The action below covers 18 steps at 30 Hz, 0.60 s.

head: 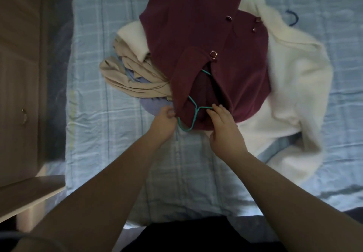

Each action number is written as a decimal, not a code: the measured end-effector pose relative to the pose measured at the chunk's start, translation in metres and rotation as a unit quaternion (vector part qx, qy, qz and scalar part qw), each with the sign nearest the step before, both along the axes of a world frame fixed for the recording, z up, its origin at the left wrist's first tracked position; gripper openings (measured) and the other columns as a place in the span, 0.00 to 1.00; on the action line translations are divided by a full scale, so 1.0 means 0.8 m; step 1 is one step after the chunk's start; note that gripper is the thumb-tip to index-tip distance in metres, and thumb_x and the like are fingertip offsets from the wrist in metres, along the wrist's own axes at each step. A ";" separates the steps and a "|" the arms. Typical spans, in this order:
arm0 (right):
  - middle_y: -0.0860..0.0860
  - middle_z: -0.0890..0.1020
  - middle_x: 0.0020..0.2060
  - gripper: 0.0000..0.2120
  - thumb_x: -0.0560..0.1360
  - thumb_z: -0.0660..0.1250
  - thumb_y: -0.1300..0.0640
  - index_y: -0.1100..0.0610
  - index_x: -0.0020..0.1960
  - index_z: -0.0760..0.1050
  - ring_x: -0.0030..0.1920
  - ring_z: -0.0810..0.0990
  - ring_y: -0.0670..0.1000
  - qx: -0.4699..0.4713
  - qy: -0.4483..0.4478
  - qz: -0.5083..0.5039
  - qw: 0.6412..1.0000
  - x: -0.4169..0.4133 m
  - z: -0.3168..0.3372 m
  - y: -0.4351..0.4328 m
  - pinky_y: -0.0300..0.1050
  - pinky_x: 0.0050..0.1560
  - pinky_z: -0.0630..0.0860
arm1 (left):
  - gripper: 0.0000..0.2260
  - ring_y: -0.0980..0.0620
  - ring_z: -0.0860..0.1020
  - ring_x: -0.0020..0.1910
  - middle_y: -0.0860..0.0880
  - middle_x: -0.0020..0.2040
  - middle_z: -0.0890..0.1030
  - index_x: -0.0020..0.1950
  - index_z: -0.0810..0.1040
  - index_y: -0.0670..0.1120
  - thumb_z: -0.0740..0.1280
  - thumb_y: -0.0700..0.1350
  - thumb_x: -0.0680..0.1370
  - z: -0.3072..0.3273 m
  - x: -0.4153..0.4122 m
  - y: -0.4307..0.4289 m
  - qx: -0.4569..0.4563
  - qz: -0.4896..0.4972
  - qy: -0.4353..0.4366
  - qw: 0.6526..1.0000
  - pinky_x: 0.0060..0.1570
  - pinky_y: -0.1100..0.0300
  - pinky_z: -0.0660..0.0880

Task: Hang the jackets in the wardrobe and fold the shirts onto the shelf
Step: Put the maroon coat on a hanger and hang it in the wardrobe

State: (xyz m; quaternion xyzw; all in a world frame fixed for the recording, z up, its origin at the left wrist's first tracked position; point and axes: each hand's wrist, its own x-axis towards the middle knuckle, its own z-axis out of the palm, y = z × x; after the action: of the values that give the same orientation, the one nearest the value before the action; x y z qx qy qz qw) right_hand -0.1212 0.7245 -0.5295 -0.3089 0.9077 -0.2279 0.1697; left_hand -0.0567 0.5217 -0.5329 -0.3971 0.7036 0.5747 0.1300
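Though partly inside maroon jacket (206, 41), teal hanger (195, 112).

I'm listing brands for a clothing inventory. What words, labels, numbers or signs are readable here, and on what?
None: no readable text shows anywhere in the head view.
The maroon wool jacket with square metal buttons, cream fleece jacket, beige garment, teal wire hanger and pale blue checked bedsheet show no writing or tag.
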 end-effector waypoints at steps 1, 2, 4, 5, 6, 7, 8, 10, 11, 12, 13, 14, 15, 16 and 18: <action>0.58 0.68 0.74 0.34 0.66 0.63 0.70 0.61 0.73 0.68 0.76 0.62 0.58 -0.013 0.015 -0.009 1.000 0.002 0.007 0.008 0.51 0.76 0.60 | 0.13 0.52 0.78 0.46 0.51 0.47 0.77 0.62 0.72 0.40 0.63 0.37 0.77 0.003 -0.001 -0.004 -0.036 -0.024 0.014 0.999 0.50 0.62 0.73; 0.58 0.69 0.73 0.34 0.65 0.62 0.70 0.62 0.71 0.69 0.75 0.64 0.58 -0.022 0.030 -0.022 0.999 0.003 0.012 0.017 0.52 0.76 0.61 | 0.16 0.48 0.79 0.51 0.50 0.51 0.77 0.65 0.71 0.38 0.63 0.36 0.78 0.006 -0.002 -0.008 -0.066 -0.055 0.025 0.996 0.53 0.60 0.72; 0.59 0.72 0.69 0.32 0.64 0.62 0.71 0.63 0.69 0.72 0.70 0.68 0.59 -0.027 0.049 -0.063 0.996 0.005 0.019 0.032 0.54 0.73 0.65 | 0.19 0.46 0.77 0.60 0.47 0.60 0.78 0.70 0.70 0.40 0.62 0.36 0.78 0.016 -0.002 -0.018 -0.123 -0.120 0.029 0.985 0.58 0.61 0.69; 0.59 0.74 0.67 0.31 0.64 0.63 0.71 0.63 0.67 0.72 0.67 0.70 0.59 -0.023 0.047 -0.088 0.995 0.006 0.020 0.038 0.56 0.70 0.68 | 0.21 0.47 0.75 0.63 0.45 0.64 0.78 0.71 0.70 0.42 0.62 0.36 0.78 0.018 -0.003 -0.022 -0.144 -0.149 0.034 0.978 0.60 0.62 0.67; 0.59 0.75 0.63 0.29 0.64 0.63 0.71 0.63 0.66 0.73 0.63 0.71 0.59 -0.011 0.038 -0.111 0.993 0.009 0.020 0.042 0.57 0.65 0.71 | 0.23 0.46 0.74 0.66 0.44 0.67 0.76 0.72 0.70 0.42 0.61 0.35 0.77 0.025 -0.006 -0.025 -0.161 -0.180 0.053 0.969 0.63 0.64 0.65; 0.58 0.75 0.61 0.26 0.66 0.63 0.71 0.63 0.64 0.73 0.60 0.72 0.59 0.003 0.022 -0.128 0.992 0.012 0.019 0.043 0.58 0.62 0.73 | 0.24 0.45 0.72 0.68 0.41 0.68 0.75 0.73 0.70 0.41 0.61 0.34 0.75 0.028 -0.010 -0.028 -0.180 -0.210 0.067 0.959 0.66 0.63 0.63; 0.58 0.75 0.60 0.24 0.68 0.64 0.70 0.63 0.64 0.72 0.60 0.72 0.59 0.016 0.003 -0.138 0.990 0.017 0.017 0.044 0.59 0.60 0.74 | 0.26 0.42 0.71 0.69 0.40 0.69 0.74 0.73 0.70 0.41 0.60 0.34 0.74 0.029 -0.015 -0.030 -0.209 -0.245 0.089 0.943 0.68 0.61 0.62; 0.59 0.73 0.66 0.26 0.73 0.66 0.65 0.63 0.70 0.68 0.66 0.69 0.59 0.042 -0.042 -0.144 0.988 0.024 0.006 0.041 0.58 0.66 0.71 | 0.29 0.37 0.69 0.71 0.38 0.70 0.73 0.72 0.72 0.40 0.60 0.34 0.70 0.021 -0.029 -0.038 -0.286 -0.321 0.132 0.893 0.72 0.51 0.62; 0.59 0.69 0.71 0.29 0.74 0.67 0.62 0.62 0.74 0.64 0.70 0.66 0.59 0.055 -0.061 -0.146 0.986 0.026 0.000 0.039 0.56 0.71 0.67 | 0.30 0.36 0.67 0.73 0.38 0.71 0.73 0.72 0.72 0.40 0.62 0.33 0.69 0.016 -0.038 -0.042 -0.331 -0.351 0.145 0.864 0.73 0.48 0.62; 0.59 0.64 0.75 0.34 0.75 0.68 0.59 0.62 0.77 0.59 0.75 0.61 0.59 0.066 -0.072 -0.147 0.984 0.026 -0.008 0.036 0.53 0.75 0.62 | 0.30 0.36 0.64 0.74 0.39 0.72 0.71 0.73 0.71 0.41 0.63 0.32 0.70 0.013 -0.048 -0.046 -0.366 -0.378 0.144 0.838 0.74 0.47 0.62; 0.58 0.58 0.78 0.37 0.76 0.69 0.56 0.61 0.79 0.54 0.77 0.56 0.58 0.074 -0.071 -0.145 0.984 0.025 -0.016 0.031 0.51 0.77 0.58 | 0.29 0.37 0.61 0.76 0.40 0.74 0.69 0.75 0.69 0.43 0.63 0.34 0.72 0.010 -0.058 -0.050 -0.393 -0.402 0.133 0.817 0.75 0.46 0.61; 0.58 0.55 0.79 0.41 0.75 0.69 0.53 0.61 0.80 0.51 0.79 0.53 0.57 0.082 -0.058 -0.138 0.985 0.021 -0.024 0.027 0.50 0.78 0.55 | 0.29 0.38 0.58 0.78 0.41 0.77 0.66 0.76 0.66 0.44 0.61 0.37 0.74 0.008 -0.067 -0.054 -0.410 -0.426 0.115 0.798 0.76 0.46 0.59; 0.57 0.53 0.80 0.43 0.75 0.70 0.51 0.61 0.80 0.49 0.79 0.51 0.57 0.091 -0.040 -0.128 0.987 0.016 -0.033 0.022 0.50 0.78 0.53 | 0.30 0.39 0.54 0.79 0.42 0.79 0.62 0.78 0.63 0.46 0.59 0.40 0.75 0.003 -0.077 -0.057 -0.426 -0.453 0.091 0.778 0.76 0.46 0.57; 0.57 0.52 0.80 0.45 0.74 0.70 0.48 0.61 0.80 0.48 0.80 0.50 0.58 0.101 -0.021 -0.118 0.988 0.011 -0.041 0.017 0.52 0.78 0.54 | 0.31 0.40 0.51 0.79 0.43 0.80 0.58 0.80 0.59 0.47 0.59 0.42 0.76 -0.002 -0.084 -0.059 -0.442 -0.482 0.066 0.753 0.77 0.46 0.54; 0.57 0.53 0.80 0.48 0.73 0.70 0.44 0.60 0.80 0.48 0.80 0.50 0.58 0.121 0.009 -0.099 0.988 -0.007 -0.054 0.007 0.55 0.78 0.55 | 0.33 0.43 0.48 0.80 0.45 0.81 0.53 0.81 0.54 0.50 0.61 0.44 0.77 -0.018 -0.094 -0.062 -0.463 -0.528 0.031 0.711 0.77 0.47 0.50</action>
State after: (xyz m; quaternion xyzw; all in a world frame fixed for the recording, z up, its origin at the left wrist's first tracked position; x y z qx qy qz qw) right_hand -0.1266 0.7304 -0.5724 -0.1961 0.9562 -0.1293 0.1745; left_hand -0.1320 0.4723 -0.5470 0.0468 0.9802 0.0261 0.1905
